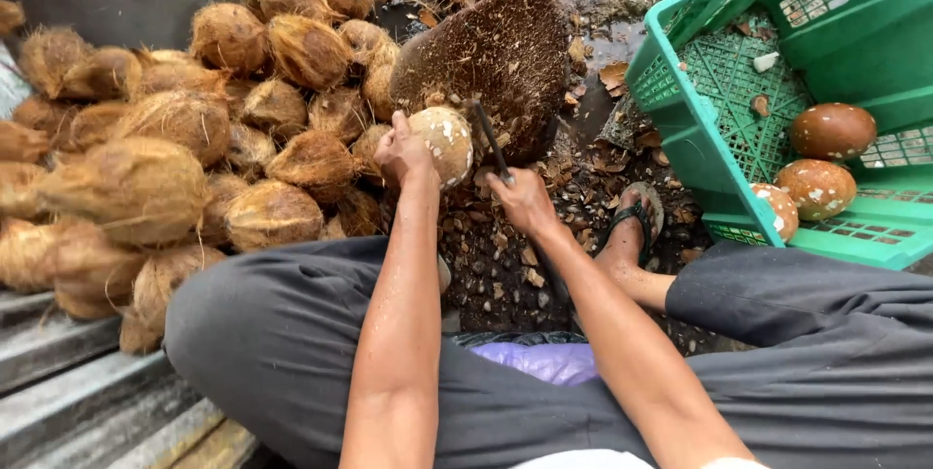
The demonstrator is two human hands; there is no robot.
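Observation:
My left hand point(403, 151) grips a partly peeled coconut point(445, 141), pale with brown patches, held against a round wooden chopping block point(501, 51). My right hand point(523, 199) holds a dark knife point(491, 138) whose blade rests against the coconut's right side. I sit with knees apart in dark grey trousers, and my sandalled foot point(637, 216) rests to the right of the block.
A big pile of husked fibrous coconuts point(185, 129) lies at the left. A green plastic crate point(700, 138), tilted at the right, holds three peeled coconuts point(831, 131). Shell chips litter the ground point(505, 275). Grey planks point(87, 391) lie at bottom left.

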